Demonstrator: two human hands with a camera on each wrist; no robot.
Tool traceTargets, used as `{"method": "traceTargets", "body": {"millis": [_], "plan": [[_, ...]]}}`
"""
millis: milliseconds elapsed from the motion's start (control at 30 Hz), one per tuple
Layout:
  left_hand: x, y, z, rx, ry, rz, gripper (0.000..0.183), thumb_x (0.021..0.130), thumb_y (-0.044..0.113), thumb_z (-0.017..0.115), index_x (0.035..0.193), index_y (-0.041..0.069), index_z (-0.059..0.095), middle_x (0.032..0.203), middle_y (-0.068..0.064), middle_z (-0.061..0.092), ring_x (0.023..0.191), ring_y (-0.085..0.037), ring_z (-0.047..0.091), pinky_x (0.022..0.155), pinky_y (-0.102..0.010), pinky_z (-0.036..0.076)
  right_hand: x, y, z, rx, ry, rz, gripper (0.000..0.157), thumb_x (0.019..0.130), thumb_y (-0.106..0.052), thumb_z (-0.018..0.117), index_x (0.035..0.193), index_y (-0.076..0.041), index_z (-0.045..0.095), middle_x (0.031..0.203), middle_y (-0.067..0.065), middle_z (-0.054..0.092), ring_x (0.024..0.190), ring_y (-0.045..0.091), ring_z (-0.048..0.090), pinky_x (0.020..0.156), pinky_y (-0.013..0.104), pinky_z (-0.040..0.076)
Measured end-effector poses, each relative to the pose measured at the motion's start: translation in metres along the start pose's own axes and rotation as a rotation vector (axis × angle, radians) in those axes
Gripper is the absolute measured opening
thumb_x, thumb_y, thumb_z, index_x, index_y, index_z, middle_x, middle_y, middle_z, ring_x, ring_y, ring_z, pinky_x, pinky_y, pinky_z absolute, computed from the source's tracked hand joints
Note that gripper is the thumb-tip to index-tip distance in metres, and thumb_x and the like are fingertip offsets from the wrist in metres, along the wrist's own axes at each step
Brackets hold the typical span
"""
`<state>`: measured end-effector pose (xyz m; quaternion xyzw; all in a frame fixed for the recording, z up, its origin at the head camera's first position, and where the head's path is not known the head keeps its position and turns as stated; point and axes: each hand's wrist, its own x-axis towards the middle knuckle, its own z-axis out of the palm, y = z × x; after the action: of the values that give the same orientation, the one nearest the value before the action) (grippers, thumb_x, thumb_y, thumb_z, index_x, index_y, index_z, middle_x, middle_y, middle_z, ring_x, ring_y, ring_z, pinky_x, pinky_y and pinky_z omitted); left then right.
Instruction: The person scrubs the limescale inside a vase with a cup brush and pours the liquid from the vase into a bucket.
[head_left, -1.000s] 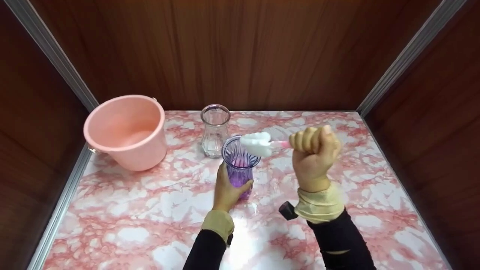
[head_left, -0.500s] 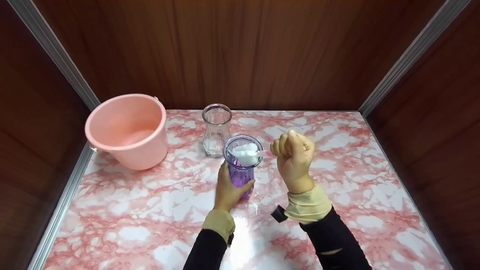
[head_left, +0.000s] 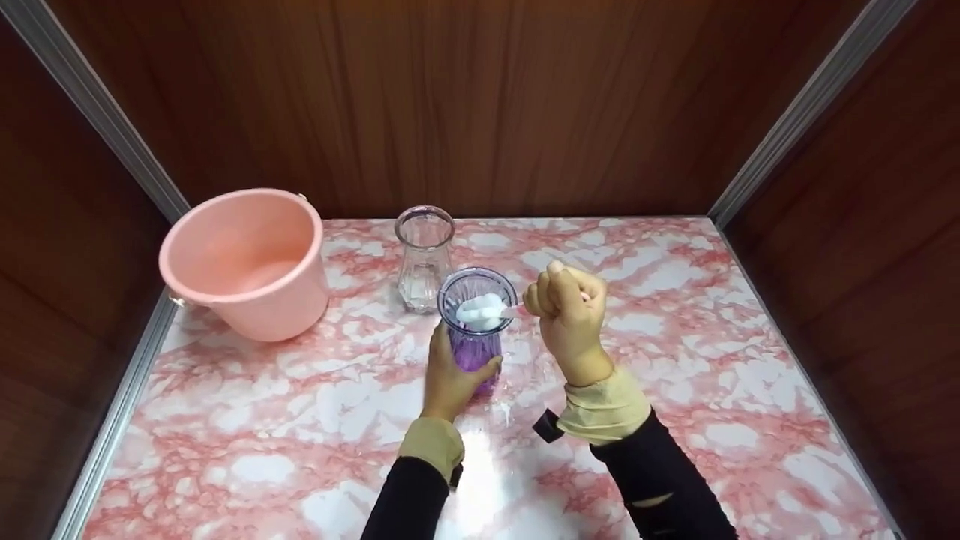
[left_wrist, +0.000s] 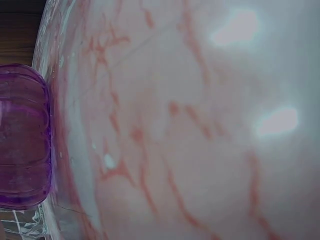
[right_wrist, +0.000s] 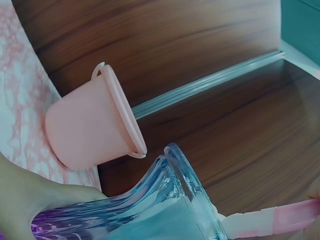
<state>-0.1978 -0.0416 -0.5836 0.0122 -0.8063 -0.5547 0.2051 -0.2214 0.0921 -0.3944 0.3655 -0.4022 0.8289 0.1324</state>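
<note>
My left hand (head_left: pixel 450 381) was wrapped round the body of the purple vase (head_left: pixel 475 354), which stood on the table (head_left: pixel 300 420), near the clear vase (head_left: pixel 424 270). My right hand (head_left: pixel 570 321) gripped the brush (head_left: pixel 480 309) by its handle, the white head at the purple vase's mouth. I judged the glass stiff, fairly heavy, breakable, perhaps slick, best held round the body; the brush seemed light, its head soft.
</note>
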Motion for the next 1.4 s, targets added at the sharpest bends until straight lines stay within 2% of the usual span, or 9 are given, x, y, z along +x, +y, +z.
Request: {"method": "traceTargets", "body": {"millis": [200, 400, 467, 633, 800, 1033, 1233, 1400], "plan": [[0.0, -0.002, -0.003, 0.001, 0.003, -0.022, 0.108, 0.071, 0.031, 0.093, 0.154, 0.003, 0.031, 0.146, -0.022, 0.046, 0.132, -0.038, 0.049, 0.113, -0.051, 0.04, 0.0, 0.004, 0.004, -0.031, -0.014, 0.018, 0.051, 0.099, -0.003, 0.042, 0.054, -0.007, 0.02, 0.047, 0.002, 0.015, 0.042, 0.011, 0.011, 0.04, 0.024, 0.011], [-0.001, -0.006, -0.004, 0.0, 0.002, -0.033, 0.108, 0.072, 0.035, 0.093, 0.154, 0.002, 0.031, 0.148, -0.023, 0.045, 0.133, -0.039, 0.048, 0.114, -0.051, 0.039, 0.002, 0.007, 0.011, -0.133, -0.091, 0.088, 0.042, 0.098, 0.002, 0.034, 0.057, -0.003, 0.024, 0.049, 0.005, 0.017, 0.044, 0.015, 0.016, 0.042, 0.026, 0.014], [-0.001, -0.006, -0.003, -0.005, 0.0, -0.043, 0.108, 0.072, 0.036, 0.092, 0.154, 0.003, 0.031, 0.148, -0.023, 0.045, 0.133, -0.039, 0.047, 0.115, -0.05, 0.039, 0.002, 0.008, 0.013, -0.189, -0.108, 0.118, 0.043, 0.1, 0.0, 0.035, 0.058, -0.002, 0.025, 0.05, 0.006, 0.02, 0.045, 0.015, 0.019, 0.044, 0.025, 0.017], [-0.002, -0.007, -0.003, -0.016, 0.012, -0.056, 0.107, 0.07, 0.034, 0.092, 0.153, 0.002, 0.033, 0.147, -0.023, 0.045, 0.132, -0.038, 0.048, 0.114, -0.05, 0.038, -0.005, 0.014, 0.015, -0.383, -0.132, 0.247, 0.044, 0.103, -0.008, 0.041, 0.062, 0.005, 0.032, 0.055, -0.004, 0.034, 0.051, 0.01, 0.032, 0.049, 0.02, 0.029], [-0.002, -0.005, 0.0, -0.033, 0.008, -0.043, 0.106, 0.07, 0.032, 0.093, 0.153, 0.001, 0.033, 0.145, -0.022, 0.047, 0.131, -0.036, 0.049, 0.115, -0.048, 0.038, -0.014, 0.021, 0.014, -0.531, -0.197, 0.342, 0.041, 0.106, -0.004, 0.04, 0.067, 0.007, 0.038, 0.06, -0.006, 0.039, 0.055, 0.008, 0.036, 0.053, 0.02, 0.032], [-0.002, -0.001, 0.002, -0.035, -0.003, -0.016, 0.108, 0.07, 0.034, 0.092, 0.153, 0.001, 0.032, 0.145, -0.022, 0.047, 0.131, -0.036, 0.048, 0.114, -0.05, 0.038, -0.017, 0.019, 0.015, -0.66, -0.279, 0.341, 0.036, 0.106, -0.002, 0.044, 0.07, 0.003, 0.043, 0.064, -0.004, 0.042, 0.059, 0.009, 0.037, 0.055, 0.021, 0.032], [-0.001, -0.003, 0.002, -0.02, -0.001, 0.008, 0.107, 0.072, 0.036, 0.091, 0.153, 0.001, 0.032, 0.145, -0.022, 0.048, 0.131, -0.036, 0.048, 0.114, -0.049, 0.039, -0.017, 0.014, 0.015, -0.757, -0.311, 0.37, 0.035, 0.107, -0.006, 0.044, 0.075, 0.0, 0.054, 0.067, -0.002, 0.049, 0.062, 0.011, 0.045, 0.059, 0.022, 0.041], [0.001, -0.004, 0.001, -0.026, 0.009, 0.036, 0.105, 0.071, 0.033, 0.092, 0.152, 0.0, 0.033, 0.141, -0.022, 0.05, 0.128, -0.036, 0.051, 0.112, -0.05, 0.04, -0.016, 0.01, 0.014, -0.935, -0.354, 0.279, 0.033, 0.107, -0.006, 0.047, 0.076, -0.004, 0.058, 0.074, 0.002, 0.055, 0.075, 0.017, 0.052, 0.07, 0.028, 0.047]]}}
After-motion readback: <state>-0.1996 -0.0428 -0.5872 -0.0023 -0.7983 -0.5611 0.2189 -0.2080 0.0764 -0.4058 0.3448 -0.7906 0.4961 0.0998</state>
